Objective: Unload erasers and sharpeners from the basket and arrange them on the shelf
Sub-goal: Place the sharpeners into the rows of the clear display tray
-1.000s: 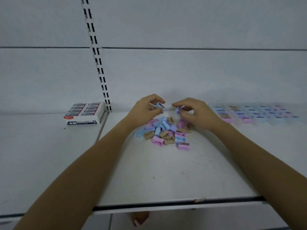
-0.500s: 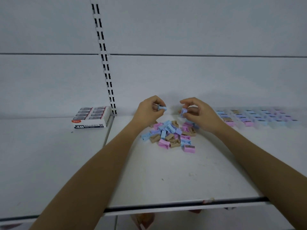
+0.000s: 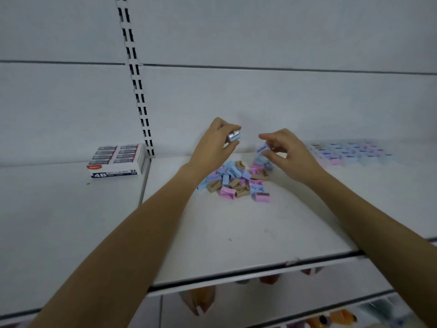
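Note:
A loose pile of small sharpeners in blue, pink, purple and tan lies on the white shelf. Above its left side my left hand pinches a blue sharpener between thumb and fingers. Over the pile's right side my right hand pinches a purple sharpener. To the right, rows of arranged sharpeners stand along the back of the shelf. A box of 4B erasers sits at the back left.
A slotted upright runs up the back wall between the two shelf boards. The shelf's front edge crosses below my forearms. Blurred coloured goods show on the lower shelf.
Both hands have risen a little above the pile and drifted slightly apart, each still holding its sharpener. The camera view has shifted, moving the scene right.

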Available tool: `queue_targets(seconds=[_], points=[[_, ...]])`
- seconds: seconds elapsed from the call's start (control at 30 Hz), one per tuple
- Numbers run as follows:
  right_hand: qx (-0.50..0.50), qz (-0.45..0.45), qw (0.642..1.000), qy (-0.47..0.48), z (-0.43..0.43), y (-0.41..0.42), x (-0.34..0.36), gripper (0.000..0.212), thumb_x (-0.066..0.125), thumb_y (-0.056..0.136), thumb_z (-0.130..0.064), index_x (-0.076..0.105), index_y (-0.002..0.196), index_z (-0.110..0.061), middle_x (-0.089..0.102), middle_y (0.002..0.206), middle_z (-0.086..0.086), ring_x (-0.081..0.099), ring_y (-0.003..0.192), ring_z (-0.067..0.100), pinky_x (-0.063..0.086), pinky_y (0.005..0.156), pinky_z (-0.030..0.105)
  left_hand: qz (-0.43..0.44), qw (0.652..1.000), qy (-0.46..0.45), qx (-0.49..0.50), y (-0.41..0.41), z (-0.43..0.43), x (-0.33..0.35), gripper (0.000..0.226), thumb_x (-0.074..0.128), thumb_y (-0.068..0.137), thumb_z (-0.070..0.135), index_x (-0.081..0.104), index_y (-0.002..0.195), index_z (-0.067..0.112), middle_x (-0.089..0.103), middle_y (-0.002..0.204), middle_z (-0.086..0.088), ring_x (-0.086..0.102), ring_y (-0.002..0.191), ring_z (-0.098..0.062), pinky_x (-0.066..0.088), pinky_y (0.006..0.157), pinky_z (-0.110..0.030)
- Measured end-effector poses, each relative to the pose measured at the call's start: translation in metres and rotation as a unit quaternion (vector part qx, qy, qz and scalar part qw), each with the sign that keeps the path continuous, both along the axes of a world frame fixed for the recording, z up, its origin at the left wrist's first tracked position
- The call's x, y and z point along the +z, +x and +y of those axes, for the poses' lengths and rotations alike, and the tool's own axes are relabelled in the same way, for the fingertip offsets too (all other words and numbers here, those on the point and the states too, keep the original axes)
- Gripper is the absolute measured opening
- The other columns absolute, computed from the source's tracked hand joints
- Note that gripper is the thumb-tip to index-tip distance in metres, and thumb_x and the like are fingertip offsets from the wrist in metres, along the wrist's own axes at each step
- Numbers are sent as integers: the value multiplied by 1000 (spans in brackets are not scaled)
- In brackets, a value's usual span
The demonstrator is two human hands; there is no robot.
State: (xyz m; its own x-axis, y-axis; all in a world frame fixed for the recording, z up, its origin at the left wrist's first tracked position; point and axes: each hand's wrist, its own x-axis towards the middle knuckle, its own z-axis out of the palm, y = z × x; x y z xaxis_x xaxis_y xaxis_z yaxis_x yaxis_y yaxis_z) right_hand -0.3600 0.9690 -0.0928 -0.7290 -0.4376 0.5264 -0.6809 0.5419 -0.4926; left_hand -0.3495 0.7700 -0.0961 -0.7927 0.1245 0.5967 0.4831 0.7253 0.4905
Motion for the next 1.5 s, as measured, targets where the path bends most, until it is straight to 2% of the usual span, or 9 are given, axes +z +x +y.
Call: queue_targets(seconds=[0.37,0.57,0.7,0.83,0.93,1.1,1.23,1.37,1.5], points=[[-42,24,999,10,88,-10,14,22,66,81,-1,67,103,-2,48,98,4,56,74,-8,37,72,-3,24,996,-80,-28,-7,40,28,31,63,86,12,61,116,8,50,98,-3,51,81,-10,42,82,-15],[-19,-7,1000,0,148,-32,28,18,57,84,0,65,98,-8,61,105,-4,58,79,17,41,69,7,26,996,-81,-14,-24,113,39,30,63,86,15,61,115,8,53,98,-6,53,82,-12,46,81,-23],[3,-8,1000,-19,184,-54,23,19,52,87,0,67,94,-10,65,97,-2,55,72,-4,38,63,5,-9,996,-85,2,-34,161,32,33,61,87,14,59,119,10,53,100,-6,49,77,-8,38,72,-11],[26,-13,998,-58,194,-72,17,14,55,87,-4,63,97,-11,63,86,-7,50,67,-3,37,64,5,-36,997,-52,50,-33,187,14,44,59,88,13,49,130,16,50,100,4,49,79,-7,35,76,-13],[43,-7,995,-91,188,-79,12,4,57,86,-3,58,89,-5,68,94,7,53,69,-6,40,66,7,-24,996,-42,73,-27,190,1,31,61,86,13,56,116,13,60,100,0,54,86,-10,44,82,-24],[77,25,993,-83,184,-88,0,15,56,82,9,64,91,2,65,105,16,60,84,18,42,73,7,-33,996,-62,62,-17,184,-11,12,62,83,15,62,93,9,60,88,-1,48,75,-2,34,72,-3],[73,44,994,-70,197,-95,0,24,51,85,10,63,103,0,61,112,13,59,90,19,43,81,6,-66,994,-75,39,-19,183,-11,36,49,76,38,64,89,9,61,88,-3,48,75,0,37,71,-11],[68,59,993,-70,204,-95,-1,24,52,86,8,63,106,1,58,116,17,58,91,16,43,82,4,-90,990,-100,43,-18,188,-9,28,54,72,33,65,87,12,55,86,7,50,76,-7,47,75,-30],[85,71,993,-48,200,-88,-2,23,52,86,1,64,104,0,58,118,15,58,88,14,45,80,6,-88,988,-124,34,-18,187,-11,38,46,69,44,63,83,14,54,82,10,49,75,-7,46,73,-30]])
